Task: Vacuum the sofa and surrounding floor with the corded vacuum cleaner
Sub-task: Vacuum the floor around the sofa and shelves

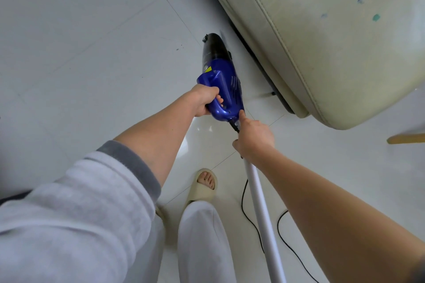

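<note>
The left hand (204, 101) has its fingers (219, 99) clamped around the handle of the blue vacuum cleaner (224, 89), whose dark front end points away from them toward the base of the sofa (322, 30). The right hand (253, 138) grips the top of a white tube (259, 202), its forefinger stretched out and touching the vacuum's rear. The black cord (289, 243) trails from beside those fingers onto the floor (92, 41).
</note>
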Motion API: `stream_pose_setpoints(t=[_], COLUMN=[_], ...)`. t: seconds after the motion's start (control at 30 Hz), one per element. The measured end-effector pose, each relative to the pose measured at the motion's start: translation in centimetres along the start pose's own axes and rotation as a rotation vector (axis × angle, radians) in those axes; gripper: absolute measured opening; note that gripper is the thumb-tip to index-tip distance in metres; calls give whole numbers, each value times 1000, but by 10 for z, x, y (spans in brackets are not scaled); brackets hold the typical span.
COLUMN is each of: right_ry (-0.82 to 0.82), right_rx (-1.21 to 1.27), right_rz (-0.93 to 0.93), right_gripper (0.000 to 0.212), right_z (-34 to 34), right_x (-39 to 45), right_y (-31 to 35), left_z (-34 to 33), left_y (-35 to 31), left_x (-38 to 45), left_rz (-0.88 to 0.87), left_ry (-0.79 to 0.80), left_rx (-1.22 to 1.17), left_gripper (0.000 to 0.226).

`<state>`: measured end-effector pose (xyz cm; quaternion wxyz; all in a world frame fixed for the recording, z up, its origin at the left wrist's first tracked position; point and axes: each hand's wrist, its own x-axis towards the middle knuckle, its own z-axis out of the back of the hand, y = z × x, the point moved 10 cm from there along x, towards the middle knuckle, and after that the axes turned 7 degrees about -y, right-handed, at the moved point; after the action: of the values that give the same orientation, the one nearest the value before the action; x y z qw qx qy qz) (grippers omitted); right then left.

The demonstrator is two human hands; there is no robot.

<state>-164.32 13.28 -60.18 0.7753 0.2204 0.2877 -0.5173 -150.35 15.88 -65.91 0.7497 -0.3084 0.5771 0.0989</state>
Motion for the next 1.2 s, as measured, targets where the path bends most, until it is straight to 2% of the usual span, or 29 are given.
stream_pose_setpoints(t=[0.17,0.93,1.07,1.2], right_ry=[36,53,58,48], right_rx=[-50,-85,-92,-79], right_rz=[27,152,168,164], right_gripper=[81,64,68,62], right_z=[-11,-42,-44,-41], right_x=[-23,-77,-82,-82], right_y=[13,171,185,188], left_z=[18,190,205,208], left_y=[22,66,68,64], left_x=[-14,-15,-16,-18], left_rz=[38,84,93,98], left_ry=[18,-4,-12,-5], left_rx=[-25,-99,-98,-79], left_gripper=[14,9,8,12])
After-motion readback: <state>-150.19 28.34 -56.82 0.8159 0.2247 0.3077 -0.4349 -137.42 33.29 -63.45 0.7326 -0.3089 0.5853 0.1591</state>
